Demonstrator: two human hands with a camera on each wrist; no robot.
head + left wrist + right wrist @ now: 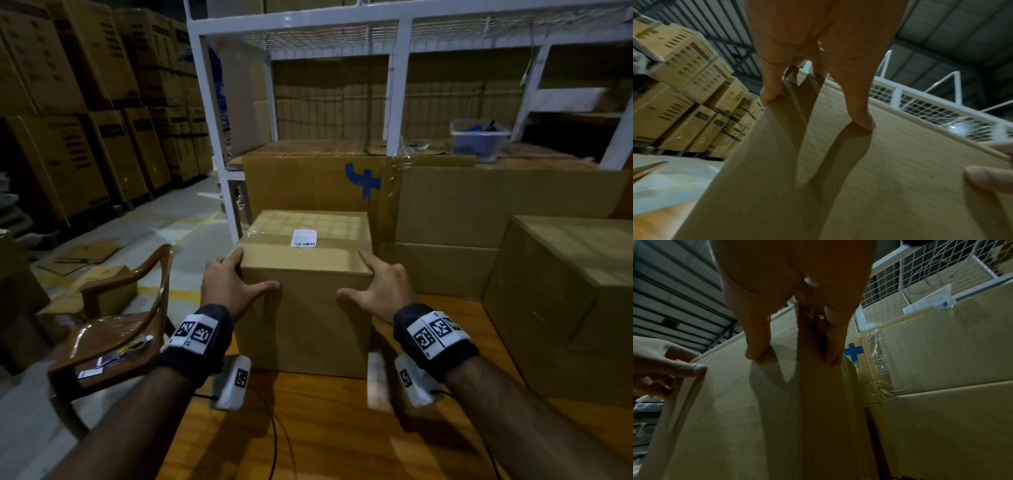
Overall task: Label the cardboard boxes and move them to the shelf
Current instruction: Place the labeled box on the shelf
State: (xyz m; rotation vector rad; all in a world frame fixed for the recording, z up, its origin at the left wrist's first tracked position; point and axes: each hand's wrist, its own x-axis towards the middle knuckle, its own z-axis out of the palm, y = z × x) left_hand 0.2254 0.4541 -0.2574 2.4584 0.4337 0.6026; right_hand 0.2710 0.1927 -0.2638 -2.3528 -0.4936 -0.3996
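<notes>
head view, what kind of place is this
Probably a warehouse or stockroom: tall stacks of printed cartons on the left, a white wire-mesh shelf rack ahead, a corrugated roof overhead.

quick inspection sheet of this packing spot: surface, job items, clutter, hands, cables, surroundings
surface: wooden table, the boxes stand on it
job's things: cardboard box upright, taped across the top, white label on top; white shelf behind it
clutter: larger box at right on the table; clear bin on the shelf; chair at left with small items on its seat
grippers: left hand and right hand press the box's upper corners, thumbs on its front face
cables: black cable trails over the table
surroundings: stacked cartons at left
</notes>
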